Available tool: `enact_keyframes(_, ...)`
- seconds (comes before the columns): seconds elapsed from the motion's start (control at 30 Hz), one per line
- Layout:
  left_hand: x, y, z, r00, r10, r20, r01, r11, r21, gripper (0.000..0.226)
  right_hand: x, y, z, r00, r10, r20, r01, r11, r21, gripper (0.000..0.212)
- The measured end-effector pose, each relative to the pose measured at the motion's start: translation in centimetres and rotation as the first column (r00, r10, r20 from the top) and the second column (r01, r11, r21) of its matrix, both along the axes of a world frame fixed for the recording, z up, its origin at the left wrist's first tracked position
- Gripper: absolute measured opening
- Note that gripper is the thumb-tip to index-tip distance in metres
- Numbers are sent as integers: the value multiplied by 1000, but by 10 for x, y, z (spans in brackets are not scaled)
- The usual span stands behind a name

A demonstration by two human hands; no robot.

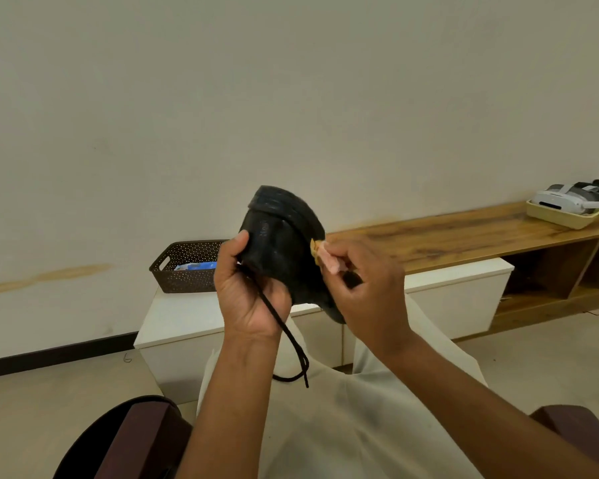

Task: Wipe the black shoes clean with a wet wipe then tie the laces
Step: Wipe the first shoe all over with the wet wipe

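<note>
While our left hand (pixel 248 292) grips the black shoe (pixel 284 250) with thumb and curled fingers, we hold it raised between both hands, sole facing away. Our right hand (pixel 367 288) pinches a small pinkish wipe (pixel 327 259) against the shoe's right edge. A loose lace (pixel 284 333) hangs below our left palm. Behind that hand sits a brown basket (pixel 187 267).

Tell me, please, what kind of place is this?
Probably a room in a home or small office: a long low wooden shelf unit along a plain wall, a white cabinet bearing a brown perforated plastic basket, and a white headset in a cream tray.
</note>
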State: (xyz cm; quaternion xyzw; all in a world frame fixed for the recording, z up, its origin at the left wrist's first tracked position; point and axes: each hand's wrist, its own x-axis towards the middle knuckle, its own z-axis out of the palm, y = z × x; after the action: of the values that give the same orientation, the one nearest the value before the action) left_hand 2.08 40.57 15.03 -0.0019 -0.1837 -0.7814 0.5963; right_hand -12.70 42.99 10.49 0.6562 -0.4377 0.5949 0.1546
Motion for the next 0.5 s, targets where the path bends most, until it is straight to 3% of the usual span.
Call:
enact_keyframes(0.13, 0, -4, -8, 1000, -22, -23, 23, 999, 30, 26, -10, 1, -16, 999, -31, -28, 32, 998, 58, 13)
enact_keyframes(0.37, -3, -8, -19, 996, -87, -4, 87, 996, 32, 71, 5, -1, 26, 998, -43, 47, 47, 993, -105, 10)
enact_keyframes(0.5, -3, -7, -21, 992, -120, 38, 120, 993, 11, 74, -4, 4, 8, 999, -36, 0, 36, 997, -72, 12)
